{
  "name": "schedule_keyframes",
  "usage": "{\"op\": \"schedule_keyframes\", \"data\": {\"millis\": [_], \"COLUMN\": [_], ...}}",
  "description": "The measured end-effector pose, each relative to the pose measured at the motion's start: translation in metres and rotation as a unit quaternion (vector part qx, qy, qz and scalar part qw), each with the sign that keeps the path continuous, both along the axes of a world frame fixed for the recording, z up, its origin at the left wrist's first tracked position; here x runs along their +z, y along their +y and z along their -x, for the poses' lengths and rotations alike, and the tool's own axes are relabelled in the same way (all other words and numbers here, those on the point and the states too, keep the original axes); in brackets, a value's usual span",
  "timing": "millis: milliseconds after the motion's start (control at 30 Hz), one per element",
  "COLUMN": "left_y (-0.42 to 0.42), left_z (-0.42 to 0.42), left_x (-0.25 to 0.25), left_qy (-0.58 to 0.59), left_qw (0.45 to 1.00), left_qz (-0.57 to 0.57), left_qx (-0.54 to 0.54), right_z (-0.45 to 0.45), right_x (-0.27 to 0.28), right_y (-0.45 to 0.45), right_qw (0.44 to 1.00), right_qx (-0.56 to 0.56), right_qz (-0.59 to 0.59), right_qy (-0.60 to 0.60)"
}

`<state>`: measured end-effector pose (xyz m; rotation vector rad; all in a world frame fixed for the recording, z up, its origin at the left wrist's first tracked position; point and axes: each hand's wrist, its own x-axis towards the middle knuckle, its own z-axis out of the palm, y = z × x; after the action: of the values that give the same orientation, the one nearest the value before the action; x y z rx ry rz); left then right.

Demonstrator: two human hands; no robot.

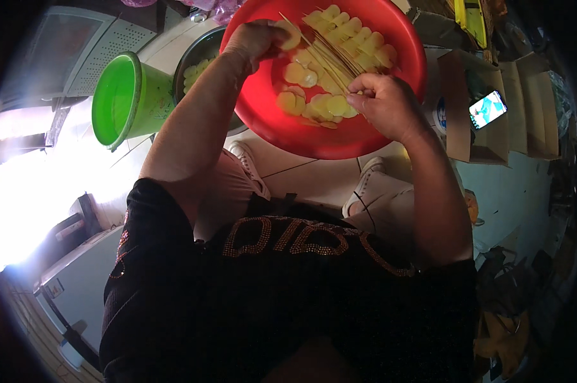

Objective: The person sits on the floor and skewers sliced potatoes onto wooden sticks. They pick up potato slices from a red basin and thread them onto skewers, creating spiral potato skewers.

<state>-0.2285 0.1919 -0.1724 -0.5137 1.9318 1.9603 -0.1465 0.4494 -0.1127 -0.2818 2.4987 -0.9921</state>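
Note:
A large red plastic basin [312, 146] stands before me, with loose round yellow slices, probably potato, [319, 105] lying in it. In its upper part rest rows of skewered slices [360, 36]. My left hand [259, 43] holds a pale round slice [288, 36] over the basin's left side. Between the thumb and fingers of my right hand [381, 100] is the lower end of a thin wooden skewer, whose tip reaches up beside that slice. A bundle of bare wooden skewers [334, 60] lies across the skewered slices by my right hand.
A green bucket [147, 100] stands at the left, beside a dark round basin [185, 60] holding more slices. Right of the red basin are open cardboard boxes [453, 110], with a lit phone [488, 110] in one. My shoes stand on the tiled floor [307, 177] below the basin.

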Motion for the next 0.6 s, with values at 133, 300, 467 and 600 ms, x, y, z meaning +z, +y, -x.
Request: {"op": "schedule_keyframes", "data": {"millis": [133,300,467,600], "left_y": [-0.014,-0.016,-0.042,-0.038], "left_z": [0.006,0.005,0.021,0.018], "left_x": [0.007,0.027,0.009,0.017], "left_qy": [0.016,0.065,0.122,0.17], "left_qw": [0.977,0.97,0.973,0.978], "left_qz": [-0.183,-0.188,-0.172,-0.107], "left_qx": [0.104,0.136,0.091,0.051], "right_z": [0.001,0.0,-0.001,0.0], "right_x": [-0.008,0.002,0.005,0.004], "right_y": [0.002,-0.001,-0.002,-0.001], "right_qw": [0.999,0.994,0.989,0.987], "right_qx": [0.004,-0.009,-0.014,-0.023], "right_qz": [0.037,0.064,0.104,0.108], "right_qy": [-0.023,-0.087,-0.104,-0.117]}}
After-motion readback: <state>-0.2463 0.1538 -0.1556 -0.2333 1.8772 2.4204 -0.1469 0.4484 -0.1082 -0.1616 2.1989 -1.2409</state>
